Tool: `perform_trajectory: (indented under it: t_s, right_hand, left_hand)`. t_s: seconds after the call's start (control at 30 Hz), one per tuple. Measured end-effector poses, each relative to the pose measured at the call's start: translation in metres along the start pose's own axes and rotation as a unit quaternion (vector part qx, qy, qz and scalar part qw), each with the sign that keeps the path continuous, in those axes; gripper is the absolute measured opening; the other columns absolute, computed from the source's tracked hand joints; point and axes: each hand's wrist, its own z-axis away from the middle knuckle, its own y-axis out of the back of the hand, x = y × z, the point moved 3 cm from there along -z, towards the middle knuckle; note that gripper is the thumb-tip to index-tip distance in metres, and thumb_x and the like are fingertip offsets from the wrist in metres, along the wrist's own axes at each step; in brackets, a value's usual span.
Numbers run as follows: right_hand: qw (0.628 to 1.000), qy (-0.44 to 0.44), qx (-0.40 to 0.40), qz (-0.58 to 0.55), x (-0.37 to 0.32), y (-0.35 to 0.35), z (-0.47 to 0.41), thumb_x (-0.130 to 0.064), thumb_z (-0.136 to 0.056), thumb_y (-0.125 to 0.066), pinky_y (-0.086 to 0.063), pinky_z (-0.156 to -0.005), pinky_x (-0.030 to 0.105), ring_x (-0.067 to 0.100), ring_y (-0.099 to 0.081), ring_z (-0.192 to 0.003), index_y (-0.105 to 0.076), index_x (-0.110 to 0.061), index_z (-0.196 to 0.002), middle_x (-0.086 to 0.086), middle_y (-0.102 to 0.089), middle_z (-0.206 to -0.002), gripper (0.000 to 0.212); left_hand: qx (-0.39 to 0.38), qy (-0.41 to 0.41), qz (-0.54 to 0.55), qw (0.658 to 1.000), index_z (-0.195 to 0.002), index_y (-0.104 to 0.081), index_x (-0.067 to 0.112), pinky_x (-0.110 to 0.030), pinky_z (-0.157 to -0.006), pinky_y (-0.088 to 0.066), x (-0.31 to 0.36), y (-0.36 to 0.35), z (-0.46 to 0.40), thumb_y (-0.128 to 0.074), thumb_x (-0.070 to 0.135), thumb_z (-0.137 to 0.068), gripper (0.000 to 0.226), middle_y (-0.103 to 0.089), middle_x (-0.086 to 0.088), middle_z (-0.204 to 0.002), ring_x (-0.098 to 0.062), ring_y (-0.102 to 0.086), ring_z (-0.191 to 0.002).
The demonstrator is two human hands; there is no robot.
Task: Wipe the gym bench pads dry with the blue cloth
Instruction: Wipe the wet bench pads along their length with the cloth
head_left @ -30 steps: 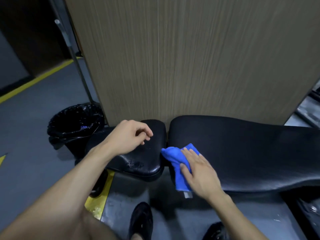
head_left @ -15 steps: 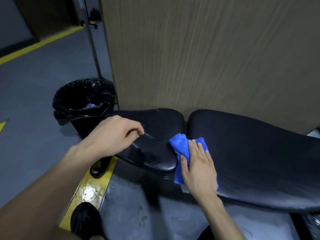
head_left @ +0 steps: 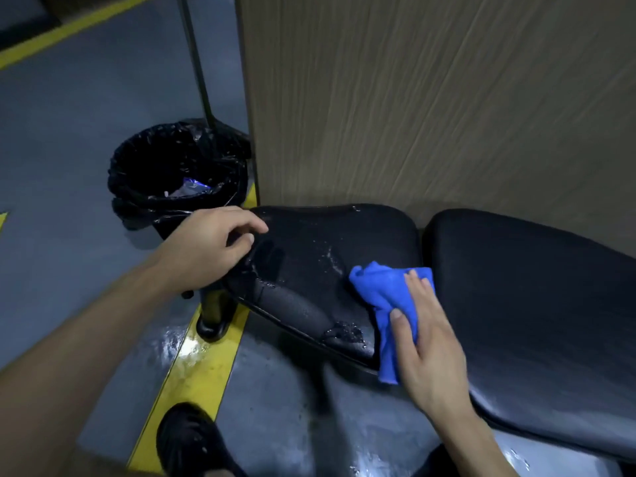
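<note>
Where the grey floor point(head_left: 69, 139) meets a tall wood-grain panel point(head_left: 430, 98), we stand over a black gym bench whose two pads lie end to end against that panel. Our right hand point(head_left: 430, 342) lies flat, fingers straight and close together, pressing the blue cloth point(head_left: 382, 290) onto the near right corner of the seat pad point(head_left: 327, 249), beside the narrow gap to the long pad point(head_left: 537, 297); the lower end of the cloth hangs over the pad's front edge. Our left hand point(head_left: 210, 242) rests at the seat pad's left end with its fingers loosely curled and gripping nothing. Water beads and streaks glisten on the seat pad, most of all in front of the cloth and near its front edge. A yellow stripe point(head_left: 192, 366) runs across the floor under the bench's black foot point(head_left: 211, 318), and the floor around it shines wet. Behind the left hand stands a bin lined with a black bag point(head_left: 179, 173), a scrap of wrapper inside. A thin dark pole point(head_left: 196, 60) rises beside the panel. Our black shoe point(head_left: 189, 442) shows at the bottom edge.
</note>
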Motion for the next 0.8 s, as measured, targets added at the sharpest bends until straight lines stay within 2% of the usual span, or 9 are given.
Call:
perform_trajectory:
  t_s: [0.07, 0.17, 0.23, 0.33, 0.37, 0.47, 0.6, 0.67, 0.8]
  right_hand:
    - [0.998, -0.019, 0.028, 0.053, -0.018, -0.014, -0.005, -0.042, -0.097, -0.032, -0.02, -0.122, 0.038, 0.009, -0.016, -0.152, -0.034, -0.014, -0.154, -0.004, -0.029, -0.162, 0.063]
    - [0.989, 0.046, 0.01, 0.144, -0.059, -0.05, -0.012, -0.04, -0.097, -0.032, -0.018, -0.123, 0.042, 0.021, -0.024, -0.151, -0.035, -0.009, -0.153, 0.008, -0.032, -0.161, 0.065]
    - [0.982, 0.088, -0.024, 0.167, -0.083, -0.069, -0.026, -0.041, -0.098, -0.032, -0.019, -0.123, 0.042, 0.022, -0.024, -0.151, -0.033, -0.009, -0.154, 0.009, -0.032, -0.161, 0.065]
    - [0.971, 0.135, -0.054, 0.19, -0.089, -0.076, -0.035, -0.042, -0.1, -0.031, -0.02, -0.122, 0.042, 0.02, -0.023, -0.151, -0.031, -0.009, -0.155, 0.007, -0.031, -0.161, 0.063]
    - [0.97, 0.141, -0.057, 0.188, -0.082, -0.07, -0.028, -0.041, -0.101, -0.032, -0.023, -0.122, 0.043, 0.019, -0.023, -0.151, -0.031, -0.009, -0.154, 0.006, -0.031, -0.161, 0.063]
    - [0.972, 0.142, -0.018, 0.184, -0.059, -0.05, 0.009, -0.038, -0.099, -0.038, -0.03, -0.118, 0.047, 0.022, -0.028, -0.15, -0.034, -0.007, -0.153, 0.007, -0.034, -0.16, 0.062]
    - [0.961, 0.156, 0.019, 0.227, -0.063, -0.062, 0.032, -0.035, -0.094, -0.048, -0.033, -0.115, 0.052, 0.031, -0.033, -0.147, -0.037, -0.004, -0.15, 0.015, -0.034, -0.159, 0.065]
    - [0.95, 0.189, -0.017, 0.248, -0.089, -0.089, 0.013, -0.033, -0.094, -0.051, -0.029, -0.118, 0.052, 0.033, -0.027, -0.149, -0.032, -0.004, -0.153, 0.018, -0.029, -0.16, 0.068]
    - [0.934, 0.239, -0.077, 0.253, -0.155, -0.145, -0.043, -0.039, -0.098, -0.043, -0.022, -0.121, 0.048, 0.031, -0.024, -0.15, -0.027, -0.008, -0.156, 0.017, -0.028, -0.161, 0.067]
  left_hand:
    - [0.022, 0.023, 0.017, 0.999, -0.112, -0.073, 0.026, -0.037, -0.094, -0.052, -0.016, 0.0, 0.003, -0.062, 0.013, -0.095, 0.023, -0.068, 0.013, -0.113, -0.01, -0.065, -0.101]
    - [0.037, 0.07, 0.041, 0.996, -0.114, -0.071, 0.027, -0.036, -0.098, -0.051, -0.034, -0.001, 0.008, -0.061, 0.016, -0.096, 0.024, -0.065, 0.014, -0.118, -0.011, -0.062, -0.109]
    - [0.052, 0.114, 0.073, 0.989, -0.115, -0.07, 0.028, -0.033, -0.092, -0.052, -0.041, 0.0, 0.008, -0.059, 0.017, -0.097, 0.024, -0.064, 0.012, -0.113, -0.008, -0.063, -0.104]
    - [0.052, 0.167, 0.109, 0.979, -0.114, -0.066, 0.033, -0.021, -0.073, -0.048, -0.051, 0.0, 0.008, -0.055, 0.022, -0.1, 0.021, -0.063, 0.016, -0.096, 0.009, -0.062, -0.081]
    - [0.044, 0.173, 0.125, 0.976, -0.116, -0.065, 0.033, -0.024, -0.074, -0.051, -0.053, -0.002, 0.008, -0.053, 0.024, -0.101, 0.021, -0.064, 0.018, -0.097, 0.01, -0.063, -0.077]
    - [0.012, 0.186, 0.169, 0.968, -0.12, -0.061, 0.032, -0.043, -0.092, -0.055, -0.059, -0.006, 0.01, -0.048, 0.03, -0.104, 0.021, -0.067, 0.015, -0.113, -0.005, -0.07, -0.093]
    - [0.002, 0.197, 0.217, 0.956, -0.125, -0.059, 0.031, -0.044, -0.098, -0.053, -0.064, -0.005, 0.011, -0.044, 0.033, -0.105, 0.025, -0.066, 0.012, -0.12, -0.007, -0.071, -0.097]
    - [0.006, 0.21, 0.246, 0.946, -0.123, -0.059, 0.032, -0.043, -0.098, -0.054, -0.066, -0.005, 0.012, -0.042, 0.034, -0.105, 0.025, -0.067, 0.01, -0.123, -0.009, -0.072, -0.098]
    - [0.033, 0.231, 0.294, 0.927, -0.103, -0.062, 0.042, -0.045, -0.102, -0.052, -0.066, -0.001, 0.015, -0.047, 0.045, -0.094, 0.018, -0.07, 0.005, -0.119, -0.016, -0.071, -0.098]
